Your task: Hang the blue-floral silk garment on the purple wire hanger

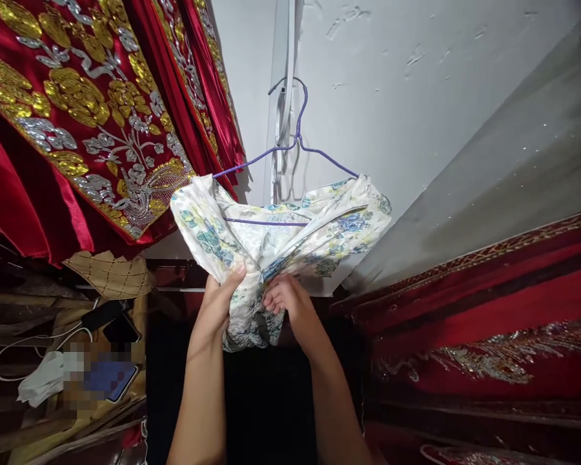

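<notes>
Now | left hand (pixel 219 298) grip: clenched on floral cloth (pixel 281 236) | right hand (pixel 286 298) grip: pinching cloth | purple hanger (pixel 290 145) above

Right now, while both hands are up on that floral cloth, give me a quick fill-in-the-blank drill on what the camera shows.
1. The floral cloth is draped over a wire hanger whose colour is ____.
2. The left hand and the right hand both grip the ____ part of the cloth.
3. The embroidered fabric hanging at upper left is mainly ____ with gold and silver patterns.

Missing words: purple; lower; red
</notes>
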`<action>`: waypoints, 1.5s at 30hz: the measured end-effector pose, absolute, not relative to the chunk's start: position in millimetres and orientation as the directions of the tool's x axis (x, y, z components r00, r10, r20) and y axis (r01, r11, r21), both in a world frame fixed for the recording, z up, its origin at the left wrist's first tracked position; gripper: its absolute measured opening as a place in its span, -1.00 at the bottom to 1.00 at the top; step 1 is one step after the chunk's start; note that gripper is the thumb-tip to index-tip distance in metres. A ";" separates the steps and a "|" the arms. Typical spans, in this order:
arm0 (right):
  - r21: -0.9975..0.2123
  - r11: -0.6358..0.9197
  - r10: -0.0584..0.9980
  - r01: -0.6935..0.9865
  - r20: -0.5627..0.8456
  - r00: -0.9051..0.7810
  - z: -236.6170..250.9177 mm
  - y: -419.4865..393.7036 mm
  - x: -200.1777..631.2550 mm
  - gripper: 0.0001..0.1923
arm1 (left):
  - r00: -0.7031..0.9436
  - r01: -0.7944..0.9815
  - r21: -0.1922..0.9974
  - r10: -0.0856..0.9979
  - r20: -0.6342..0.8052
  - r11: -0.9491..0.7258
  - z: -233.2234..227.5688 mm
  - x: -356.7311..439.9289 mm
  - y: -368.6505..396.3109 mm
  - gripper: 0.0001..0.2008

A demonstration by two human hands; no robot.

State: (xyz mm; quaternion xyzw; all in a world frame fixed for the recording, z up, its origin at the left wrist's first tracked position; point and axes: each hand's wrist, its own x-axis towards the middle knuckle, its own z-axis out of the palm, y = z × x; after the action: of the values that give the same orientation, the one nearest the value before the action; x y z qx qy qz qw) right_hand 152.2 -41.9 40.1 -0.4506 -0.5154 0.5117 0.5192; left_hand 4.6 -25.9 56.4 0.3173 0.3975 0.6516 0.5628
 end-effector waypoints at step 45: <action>-0.999 0.037 0.996 0.018 0.036 -0.083 60.2 -42.5 147.0 -0.62 | -0.360 0.032 0.945 0.879 0.314 -0.325 -7.0 58.4 -31.6 -0.81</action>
State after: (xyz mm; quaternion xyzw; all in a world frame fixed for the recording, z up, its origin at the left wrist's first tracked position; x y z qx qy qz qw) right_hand 147.0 -42.5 60.2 -0.4746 -0.5339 0.5062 0.4832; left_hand 58.4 -31.6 -7.0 0.4679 0.4863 0.6659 0.3180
